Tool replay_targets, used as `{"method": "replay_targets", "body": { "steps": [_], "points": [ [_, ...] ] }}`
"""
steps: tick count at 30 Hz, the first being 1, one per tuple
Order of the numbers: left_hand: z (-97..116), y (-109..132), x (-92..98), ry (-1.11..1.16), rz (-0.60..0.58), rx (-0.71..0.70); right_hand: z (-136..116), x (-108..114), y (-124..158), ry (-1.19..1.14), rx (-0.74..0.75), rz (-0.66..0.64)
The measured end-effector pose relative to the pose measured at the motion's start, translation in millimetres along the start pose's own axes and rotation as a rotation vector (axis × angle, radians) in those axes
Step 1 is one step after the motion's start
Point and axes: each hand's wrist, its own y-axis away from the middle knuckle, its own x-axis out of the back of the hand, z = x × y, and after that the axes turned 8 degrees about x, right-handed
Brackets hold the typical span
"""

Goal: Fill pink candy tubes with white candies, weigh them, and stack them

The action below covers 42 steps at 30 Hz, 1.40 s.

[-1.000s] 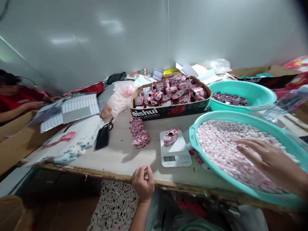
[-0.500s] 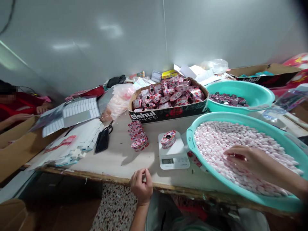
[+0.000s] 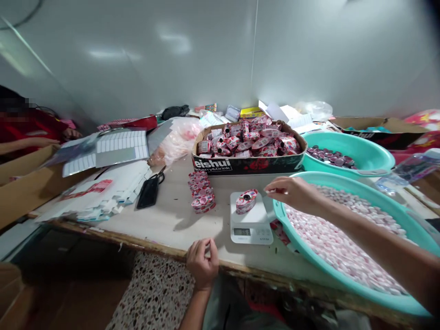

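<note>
My right hand (image 3: 287, 190) is over the left rim of a turquoise basin (image 3: 280, 211), its fingers closed on a few small pale candies. Pink-white candies (image 3: 326, 243) fill that basin. Left of the hand, a small oval container with a red-and-white print (image 3: 246, 201) lies on a white digital scale (image 3: 252, 223); a dark opening shows in its upper face. My left hand (image 3: 202, 261) rests at the table's front edge, fingers curled in, with nothing visible in them. Beyond it stands a row of similar printed containers (image 3: 202, 199).
Behind the scale, a cardboard box (image 3: 247, 166) is heaped with printed containers. A second turquoise basin (image 3: 374, 153) holds dark purple caps (image 3: 332, 156). Left lie a black phone (image 3: 147, 192), scissors and flat white cartons (image 3: 117, 181). At far left, a person in red sits by an open carton (image 3: 27, 188).
My right hand has risen out of the candies and moved left toward the scale, with candies in its fingers. My left hand stays at the table edge. The view has shifted slightly.
</note>
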Motion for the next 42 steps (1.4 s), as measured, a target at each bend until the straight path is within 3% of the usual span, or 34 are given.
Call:
{"method": "replay_targets", "body": {
  "steps": [4, 8, 24, 35, 38, 42],
  "points": [
    [1.9, 1.8, 1.7, 0.006, -0.003, 0.036, 8.7, -29.3, -36.8, -0.038, 0.062, -0.094],
    [4.5, 1.7, 3.9, 0.020, 0.003, 0.060, 16.8, -45.9, -50.1, -0.026, 0.076, -0.172],
    [6.7, 4.4, 7.2, 0.041, -0.014, 0.090, 2.3, -51.1, -55.9, 0.043, 0.033, -0.277],
    [6.0, 4.4, 6.3, 0.026, -0.030, 0.093, -2.4, -37.9, -52.0, 0.043, -0.019, -0.174],
    [6.0, 4.4, 5.9, 0.014, -0.017, 0.087, -3.6, -20.6, -36.6, 0.047, -0.061, -0.106],
    [5.6, 4.1, 5.6, 0.008, -0.024, 0.076, 0.4, 6.8, 5.0, 0.082, -0.166, -0.012]
  ]
}}
